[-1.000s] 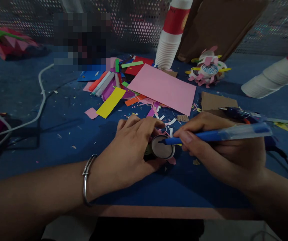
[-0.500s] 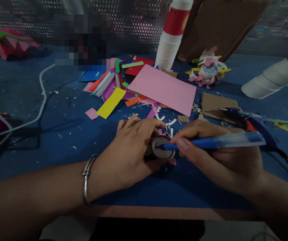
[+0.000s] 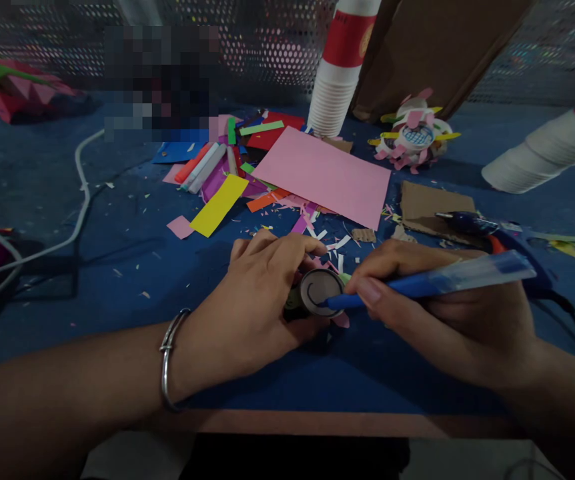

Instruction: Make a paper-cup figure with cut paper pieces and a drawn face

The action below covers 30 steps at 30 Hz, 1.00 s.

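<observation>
My left hand [image 3: 252, 300] is wrapped round a small paper cup [image 3: 321, 292] lying on its side on the blue table, its round white base turned toward me. A dark curved line shows on that base. My right hand [image 3: 447, 313] grips a blue pen [image 3: 432, 283] with its tip touching the lower right of the base. A metal bangle [image 3: 167, 360] sits on my left wrist.
A pink sheet [image 3: 327, 175], a yellow strip [image 3: 220, 203], markers [image 3: 202, 167] and paper scraps lie beyond my hands. Stacks of white cups [image 3: 335, 87] [image 3: 542, 153], a decorated cup [image 3: 415, 137], cardboard [image 3: 432, 203], a glue gun [image 3: 497, 233] and white cables [image 3: 77, 220] surround them. The table edge [image 3: 317, 421] is near me.
The pen tip has moved from the left side of the cup's base down to its lower right, leaving a dark curved line. My left hand has kept its hold.
</observation>
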{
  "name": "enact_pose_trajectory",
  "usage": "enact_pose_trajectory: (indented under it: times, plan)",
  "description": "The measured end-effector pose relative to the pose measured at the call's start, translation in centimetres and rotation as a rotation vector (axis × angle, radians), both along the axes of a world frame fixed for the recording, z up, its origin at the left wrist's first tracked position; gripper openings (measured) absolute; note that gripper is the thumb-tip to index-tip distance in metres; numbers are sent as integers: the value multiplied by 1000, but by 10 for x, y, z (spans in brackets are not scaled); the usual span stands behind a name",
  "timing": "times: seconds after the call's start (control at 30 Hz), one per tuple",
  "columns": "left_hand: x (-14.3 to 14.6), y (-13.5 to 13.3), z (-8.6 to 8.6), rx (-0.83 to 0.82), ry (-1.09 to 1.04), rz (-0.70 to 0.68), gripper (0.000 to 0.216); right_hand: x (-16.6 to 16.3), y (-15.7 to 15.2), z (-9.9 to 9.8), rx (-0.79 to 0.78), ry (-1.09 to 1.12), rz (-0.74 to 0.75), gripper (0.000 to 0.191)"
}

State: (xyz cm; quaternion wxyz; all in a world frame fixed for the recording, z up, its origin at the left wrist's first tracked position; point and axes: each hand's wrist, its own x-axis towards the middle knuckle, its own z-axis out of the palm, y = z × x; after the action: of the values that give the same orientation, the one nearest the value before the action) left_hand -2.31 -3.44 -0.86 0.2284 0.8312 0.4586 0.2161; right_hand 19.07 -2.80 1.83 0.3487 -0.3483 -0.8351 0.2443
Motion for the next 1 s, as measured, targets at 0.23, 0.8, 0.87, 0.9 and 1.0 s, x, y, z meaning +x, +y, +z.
enact_pose_trajectory:
  times: [0.23,0.8,0.87,0.9,1.0]
  plan:
    - [1,1,-2,0,12,9,55,2,2,3,41,-34,-27,22]
    - [1,1,0,-23,-2,15,59,8,5,1,103,-77,-117,21]
    - [1,1,0,-26,6,13,57,8,4,0,124,-80,-138,22]
    - [1,0,0,-29,11,9,57,8,4,0,133,-81,-148,22]
    - [1,0,1,-25,13,5,56,7,5,-1,155,-73,-154,19]
